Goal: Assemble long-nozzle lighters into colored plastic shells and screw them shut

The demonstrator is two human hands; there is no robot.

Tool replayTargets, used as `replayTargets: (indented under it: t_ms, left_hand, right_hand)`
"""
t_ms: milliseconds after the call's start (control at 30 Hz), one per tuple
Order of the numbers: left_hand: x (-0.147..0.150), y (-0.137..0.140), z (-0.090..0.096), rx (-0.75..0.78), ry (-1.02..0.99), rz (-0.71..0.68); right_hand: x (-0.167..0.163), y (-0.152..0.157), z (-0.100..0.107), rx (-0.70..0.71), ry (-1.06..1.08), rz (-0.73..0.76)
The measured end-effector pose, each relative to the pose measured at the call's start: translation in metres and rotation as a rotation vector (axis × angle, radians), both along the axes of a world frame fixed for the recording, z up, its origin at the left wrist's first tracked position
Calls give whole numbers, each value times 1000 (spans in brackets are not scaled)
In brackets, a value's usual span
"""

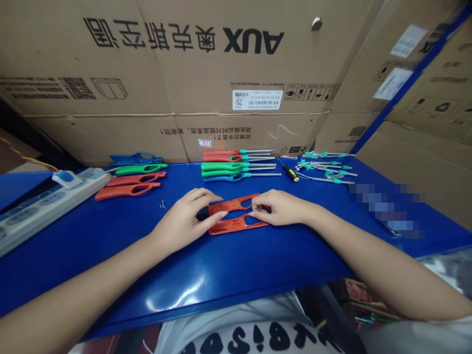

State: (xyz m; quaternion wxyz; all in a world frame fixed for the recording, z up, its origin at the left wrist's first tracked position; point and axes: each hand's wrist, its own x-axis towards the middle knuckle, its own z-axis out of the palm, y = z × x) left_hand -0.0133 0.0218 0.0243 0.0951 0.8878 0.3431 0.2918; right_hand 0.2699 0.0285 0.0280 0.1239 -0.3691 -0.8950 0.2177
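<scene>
In the middle of the frame, the left hand [186, 216] has its thumb and forefinger apart about the left end of the upper orange half-shell [221, 207]; whether they press on it I cannot tell; the right hand [276, 206] has its fingertips drawn together at the right ends of the shells, and whether they clamp anything is hidden; the lower orange half-shell [224, 226] lies just below the upper one, both on the blue tabletop [206, 270]; small screws [162, 203] lie near the left hand; above centre, red, green and blue handles with metal rods [223, 167] lie stacked, and a yellow-and-black screwdriver [293, 175] lies to their right; loose rods with teal parts [334, 172] spread at right of centre; coloured handle shells [129, 191] lie left of centre, beside a white power strip [55, 204] at the left edge; a cardboard box [147, 98] fills the top.
</scene>
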Motion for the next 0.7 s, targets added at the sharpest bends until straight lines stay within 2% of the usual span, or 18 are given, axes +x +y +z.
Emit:
replayTargets:
  t_ms: [133, 233, 333, 433, 533, 600, 700]
  left_hand:
    - [4, -11, 5, 6, 142, -155]
    - [5, -15, 3, -35, 218, -210]
    - [2, -14, 1, -59, 233, -221]
    - [0, -11, -1, -65, 238, -222]
    - [-1, -9, -3, -79, 244, -233]
    - [-1, -7, -4, -75, 238, -236]
    - [0, -6, -5, -63, 227, -240]
  right_hand:
    - [3, 2, 3, 47, -38, -21]
    - [8, 5, 10, 166, -114, -102]
    - [26, 12, 19, 289, -194, -316]
    - [60, 24, 29, 338, -251, -554]
    - [101, 36, 34, 275, -326, -695]
    - [125, 42, 35, 184, -338, -757]
    - [146, 46, 34, 94, -352, -780]
